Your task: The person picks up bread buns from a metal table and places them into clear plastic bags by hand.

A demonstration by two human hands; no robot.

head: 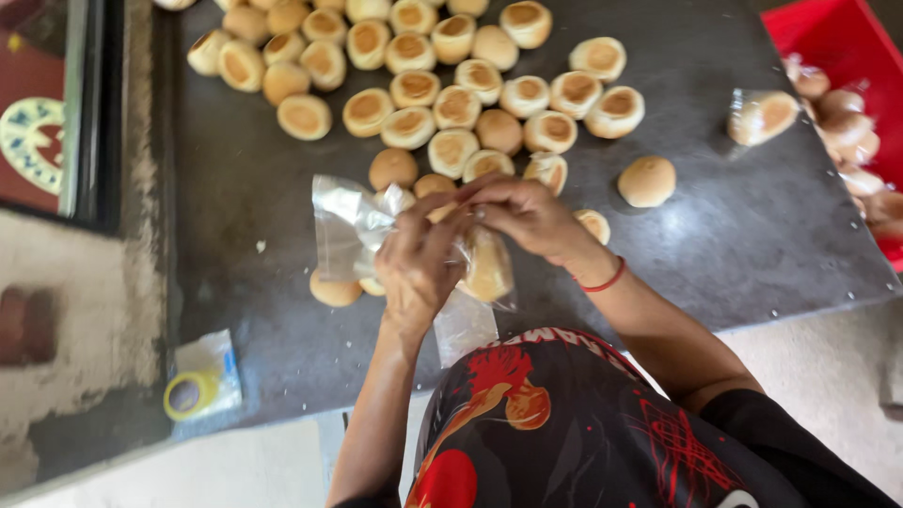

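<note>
Clear bag (350, 226) half hides bun (488, 266) behind both hands' fingers (442, 221).

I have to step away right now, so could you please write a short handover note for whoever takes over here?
Left hand and right hand meet over the dark table, pinching a clear bag that holds a bun.
Loose buns lie heaped at the table's far side.
One wrapped bun lies near the red crate, which holds more.
Tape roll sits at the near edge.
Done: some buns wrapped. Left: the loose heap.
</note>
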